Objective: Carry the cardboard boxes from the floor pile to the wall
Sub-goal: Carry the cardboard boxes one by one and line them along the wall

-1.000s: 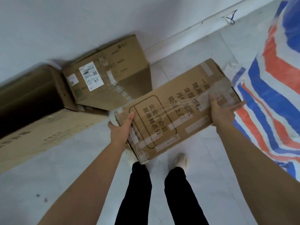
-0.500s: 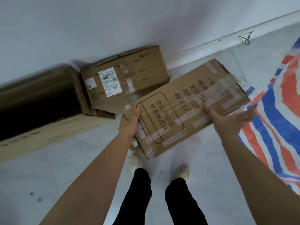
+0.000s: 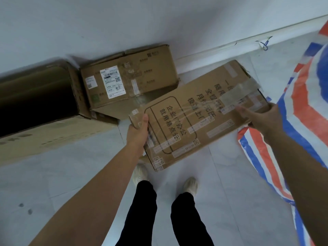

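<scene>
I hold a flat taped cardboard box [image 3: 198, 114] with printed characters in front of me, above the floor. My left hand [image 3: 138, 134] grips its left end, thumb on top. My right hand [image 3: 260, 118] holds the right end, fingers laid across the taped top and thumb round the edge. A smaller box with a white shipping label [image 3: 127, 80] stands against the white wall [image 3: 124, 23], just beyond the held box. A long open box [image 3: 39, 107] lies on its side to the left.
A red, white and blue striped woven sheet [image 3: 305, 110] covers the floor on the right. Pale floor tiles [image 3: 71, 171] stretch below. My legs and light shoes [image 3: 190, 185] are under the held box. A skirting board [image 3: 230, 45] runs along the wall.
The view has come closer to the wall boxes. The held box has moved right and lower, its far end now beside the labelled box. My right hand has shifted towards the box's right edge.
</scene>
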{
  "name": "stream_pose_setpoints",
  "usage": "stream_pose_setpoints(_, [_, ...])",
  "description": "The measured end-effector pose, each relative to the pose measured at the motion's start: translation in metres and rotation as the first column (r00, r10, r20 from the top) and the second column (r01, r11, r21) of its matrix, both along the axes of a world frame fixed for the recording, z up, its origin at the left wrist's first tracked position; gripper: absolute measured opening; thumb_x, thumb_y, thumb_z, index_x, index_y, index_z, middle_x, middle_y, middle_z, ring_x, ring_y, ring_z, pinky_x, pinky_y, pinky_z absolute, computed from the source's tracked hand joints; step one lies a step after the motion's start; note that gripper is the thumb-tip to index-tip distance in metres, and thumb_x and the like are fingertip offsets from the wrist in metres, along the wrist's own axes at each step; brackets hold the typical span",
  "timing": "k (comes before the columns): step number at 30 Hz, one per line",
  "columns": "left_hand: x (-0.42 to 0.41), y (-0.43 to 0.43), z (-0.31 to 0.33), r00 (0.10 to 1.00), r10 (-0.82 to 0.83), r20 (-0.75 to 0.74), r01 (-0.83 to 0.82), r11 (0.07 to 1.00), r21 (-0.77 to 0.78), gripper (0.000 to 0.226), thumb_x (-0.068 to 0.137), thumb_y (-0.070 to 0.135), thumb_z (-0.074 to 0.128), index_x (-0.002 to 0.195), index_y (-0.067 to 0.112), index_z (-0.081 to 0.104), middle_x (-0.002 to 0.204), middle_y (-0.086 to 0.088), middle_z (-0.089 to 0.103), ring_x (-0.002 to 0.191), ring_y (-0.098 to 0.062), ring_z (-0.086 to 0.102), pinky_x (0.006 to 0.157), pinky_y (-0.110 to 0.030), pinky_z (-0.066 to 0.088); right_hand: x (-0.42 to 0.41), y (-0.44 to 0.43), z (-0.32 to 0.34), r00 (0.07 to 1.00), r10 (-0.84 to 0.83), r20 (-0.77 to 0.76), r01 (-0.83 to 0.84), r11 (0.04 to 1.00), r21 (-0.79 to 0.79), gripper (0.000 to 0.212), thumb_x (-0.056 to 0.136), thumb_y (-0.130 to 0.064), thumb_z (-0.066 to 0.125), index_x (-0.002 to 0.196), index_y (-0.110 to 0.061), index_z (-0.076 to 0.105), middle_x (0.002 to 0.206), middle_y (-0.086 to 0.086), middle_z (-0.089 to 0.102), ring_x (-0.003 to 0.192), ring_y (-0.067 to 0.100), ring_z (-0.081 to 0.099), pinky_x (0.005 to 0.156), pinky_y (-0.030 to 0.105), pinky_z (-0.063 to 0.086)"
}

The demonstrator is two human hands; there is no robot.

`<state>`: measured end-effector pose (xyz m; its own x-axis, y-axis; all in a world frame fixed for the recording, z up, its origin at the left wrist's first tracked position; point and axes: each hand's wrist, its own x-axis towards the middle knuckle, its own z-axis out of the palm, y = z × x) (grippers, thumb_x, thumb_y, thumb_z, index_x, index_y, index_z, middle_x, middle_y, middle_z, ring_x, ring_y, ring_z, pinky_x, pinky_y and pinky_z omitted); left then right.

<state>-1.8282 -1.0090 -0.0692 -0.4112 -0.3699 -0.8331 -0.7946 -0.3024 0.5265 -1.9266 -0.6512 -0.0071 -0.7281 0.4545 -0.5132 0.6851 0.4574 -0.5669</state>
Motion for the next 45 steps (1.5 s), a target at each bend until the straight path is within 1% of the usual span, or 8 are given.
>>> stream_pose_setpoints(5, [-0.029,0.028,0.018,0.995,-0.094,-0.024,0.097,0.977,0.191,0.079,0.066,0.076,0.068,0.126,0.027,0.055,0.119,0.0,0.068,0.103,-0.024,0.067,0.091,-0.048,0.055,-0.017,0.013,0.057,0.988,0.035,-0.15,0.005,0.967,0.253,0.117,0.047,-0.075,0.087,0.137,-0.016,0.043,0.134,0.001,0.06,0.121,0.025,0.059,0.106,0.049,0.047])
stream_pose_setpoints(9, [-0.071,0.057,0.032,0.974,-0.216,-0.07,0.227,0.938,0.262,0.041,0.092,0.037,0.068,0.122,0.023,0.045,0.118,-0.002,0.064,0.1,-0.023,0.064,0.071,-0.037,0.052,-0.044,0.039,0.083,0.962,0.02,-0.271,0.072,0.942,0.326,0.102,0.06,-0.066,0.087,0.137,-0.015,0.044,0.137,0.005,0.058,0.124,0.03,0.057,0.107,0.051,0.044])
stream_pose_setpoints(14, [-0.131,0.098,0.03,0.951,-0.24,-0.194,0.288,0.915,0.284,0.046,0.091,0.019,0.071,0.129,0.016,0.046,0.122,-0.008,0.067,0.1,-0.022,0.069,0.072,-0.038,0.058,-0.089,0.077,0.084,0.944,-0.035,-0.327,0.15,0.931,0.334,0.117,0.046,-0.081,0.083,0.137,-0.019,0.043,0.139,0.001,0.059,0.125,0.026,0.058,0.106,0.054,0.046])
stream_pose_setpoints(24, [-0.259,0.143,0.031,0.91,-0.249,-0.332,0.272,0.962,0.023,0.052,0.09,0.003,0.067,0.135,0.016,0.043,0.121,0.003,0.061,0.11,-0.018,0.061,0.094,-0.039,0.053,-0.186,0.127,0.032,0.908,-0.144,-0.392,0.193,0.977,0.088,0.123,0.046,-0.075,0.085,0.143,-0.018,0.036,0.143,0.0,0.052,0.128,0.015,0.053,0.111,0.036,0.044])
stream_pose_setpoints(30, [-0.28,0.102,0.01,0.912,-0.277,-0.303,0.22,0.953,-0.208,0.065,0.081,0.009,0.072,0.139,0.023,0.046,0.125,0.004,0.064,0.111,-0.016,0.063,0.098,-0.045,0.052,-0.234,0.059,-0.032,0.99,0.061,-0.128,-0.071,0.995,-0.077,0.153,0.043,-0.081,0.084,0.16,-0.023,0.004,0.162,0.01,0.021,0.147,0.031,0.031,0.119,0.052,0.033])
stream_pose_setpoints(35, [-0.253,0.072,0.004,0.869,-0.491,-0.063,0.43,0.813,-0.392,0.062,0.097,0.053,0.049,0.15,0.025,0.036,0.151,-0.001,0.045,0.134,-0.024,0.045,0.112,-0.043,0.036,-0.223,-0.032,-0.068,0.98,0.182,-0.085,-0.196,0.958,-0.209,0.134,0.065,-0.071,0.079,0.149,-0.052,-0.024,0.166,0.021,-0.007,0.151,0.041,0.016,0.122,0.049,0.024])
stream_pose_setpoints(40, [-0.233,0.061,0.01,0.927,-0.371,-0.062,0.358,0.92,-0.159,0.069,0.096,0.068,0.029,0.155,0.032,0.024,0.161,0.005,0.025,0.148,-0.02,0.024,0.12,-0.047,0.02,-0.22,-0.034,-0.072,0.994,0.06,-0.093,-0.085,0.952,-0.294,0.142,0.038,-0.082,0.083,0.133,-0.072,-0.022,0.158,0.023,0.012,0.142,0.045,0.029,0.094,0.063,0.052])
stream_pose_setpoints(45, [-0.245,0.099,0.013,0.945,-0.193,-0.264,0.224,0.97,0.093,0.054,0.098,0.053,0.046,0.148,0.038,0.034,0.142,0.01,0.054,0.128,-0.018,0.053,0.111,-0.051,0.037,-0.202,-0.065,-0.074,0.988,0.121,-0.097,-0.147,0.935,-0.324,0.147,0.034,-0.081,0.085,0.129,-0.076,-0.028,0.16,0.021,0.004,0.143,0.047,0.028,0.1,0.067,0.046])
